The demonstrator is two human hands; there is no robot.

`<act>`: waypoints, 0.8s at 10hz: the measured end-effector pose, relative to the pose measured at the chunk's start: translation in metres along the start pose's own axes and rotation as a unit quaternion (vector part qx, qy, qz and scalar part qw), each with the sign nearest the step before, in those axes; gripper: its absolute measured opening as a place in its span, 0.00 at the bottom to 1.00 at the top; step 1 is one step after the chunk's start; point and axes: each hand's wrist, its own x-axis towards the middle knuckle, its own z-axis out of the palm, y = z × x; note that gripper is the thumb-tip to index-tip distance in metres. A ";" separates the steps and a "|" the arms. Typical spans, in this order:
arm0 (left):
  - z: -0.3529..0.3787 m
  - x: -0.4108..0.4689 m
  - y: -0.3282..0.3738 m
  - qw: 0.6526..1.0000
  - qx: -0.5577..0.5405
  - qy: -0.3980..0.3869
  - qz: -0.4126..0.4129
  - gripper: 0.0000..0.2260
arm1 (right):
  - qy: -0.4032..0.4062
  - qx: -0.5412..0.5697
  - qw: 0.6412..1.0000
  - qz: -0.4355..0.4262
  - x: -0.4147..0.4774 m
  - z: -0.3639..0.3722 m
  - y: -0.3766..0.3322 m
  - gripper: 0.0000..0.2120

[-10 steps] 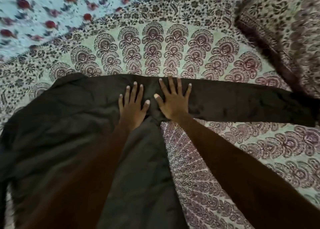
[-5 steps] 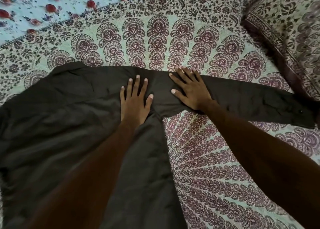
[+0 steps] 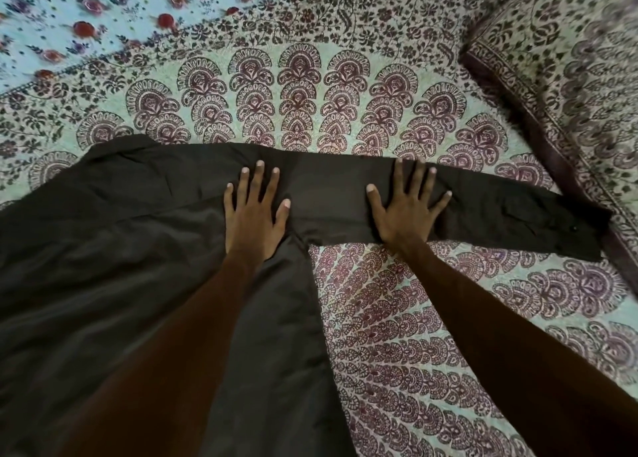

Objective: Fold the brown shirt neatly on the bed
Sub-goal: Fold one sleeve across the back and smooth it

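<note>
The dark brown shirt (image 3: 114, 259) lies flat on the patterned bedspread (image 3: 397, 318), its body filling the left and its long sleeve (image 3: 500, 211) stretched out to the right, cuff near the pillow. My left hand (image 3: 253, 211) rests flat with fingers spread where the sleeve meets the body. My right hand (image 3: 407, 204) presses flat on the middle of the sleeve, fingers apart. Neither hand grips the cloth. The shirt's lower part runs out of view at the bottom.
A pillow (image 3: 566, 63) in matching dark floral print lies at the upper right, touching the sleeve's cuff end. A light blue sheet with red flowers (image 3: 86, 11) covers the far left corner. Bare bedspread lies beyond the shirt and to its lower right.
My right hand has slid rightward along the sleeve, away from the left hand, and now lies flat at mid-sleeve. My left hand has stayed at the armpit area.
</note>
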 end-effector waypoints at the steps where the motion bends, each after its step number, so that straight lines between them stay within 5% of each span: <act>1: 0.000 -0.001 0.000 1.000 -0.006 0.000 0.000 0.27 | -0.005 0.000 1.000 -0.030 0.014 -0.002 0.003 0.37; 4: 0.000 -0.001 0.001 1.000 -0.005 0.010 -0.003 0.27 | 0.039 0.009 0.997 -0.063 0.006 -0.011 -0.036 0.35; 5: 0.001 -0.001 0.001 1.000 -0.004 0.015 -0.006 0.27 | -0.012 0.043 0.973 -0.228 -0.016 0.002 -0.098 0.29; 6: 0.004 0.001 -0.001 1.000 0.006 0.013 -0.007 0.26 | -0.052 0.012 0.961 -0.270 -0.031 0.021 -0.127 0.26; 8: 0.001 0.000 0.001 1.000 -0.017 0.015 -0.009 0.27 | -0.008 -0.029 0.979 -0.201 -0.007 0.008 -0.039 0.32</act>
